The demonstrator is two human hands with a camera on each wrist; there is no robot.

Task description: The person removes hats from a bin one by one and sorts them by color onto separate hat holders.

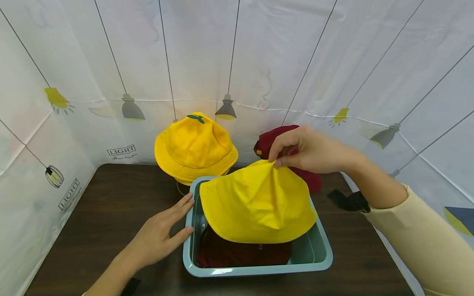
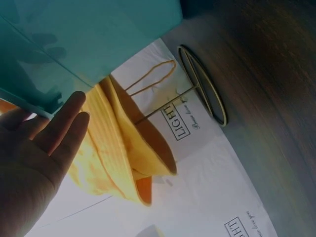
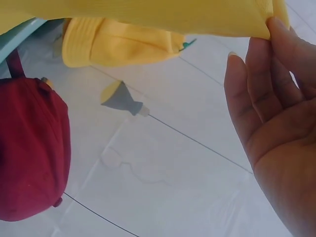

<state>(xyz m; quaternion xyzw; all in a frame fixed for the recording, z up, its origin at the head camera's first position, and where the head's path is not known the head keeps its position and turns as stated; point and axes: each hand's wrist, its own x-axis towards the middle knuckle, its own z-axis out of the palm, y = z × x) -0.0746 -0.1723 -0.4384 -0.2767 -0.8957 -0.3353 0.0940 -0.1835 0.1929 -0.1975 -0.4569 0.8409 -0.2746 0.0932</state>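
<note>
A bright yellow bucket hat (image 1: pixel 259 205) hangs over the blue-green plastic basin (image 1: pixel 326 250). Its crown is pinched at the top between the thumb and fingers of my right hand (image 1: pixel 311 150). In the right wrist view, the same pinch by the right hand (image 3: pixel 281 98) shows at the fabric's corner. My left hand (image 1: pixel 161 234) touches the basin's left rim with its fingers extended. The left wrist view shows those fingers against the basin wall (image 2: pixel 98 39). Inside the basin, below the hat, lies a dark red cap (image 1: pixel 240 250), partly hidden.
An orange-yellow bucket hat (image 1: pixel 196 148) with a green leaf sits on a wire stand (image 2: pixel 202 86) behind the basin, to the left. A red cap (image 3: pixel 32 148) is behind it to the right, partly covered by my right hand in the head view. A white printed curtain (image 1: pixel 185 61) backs the dark table (image 1: pixel 122 197).
</note>
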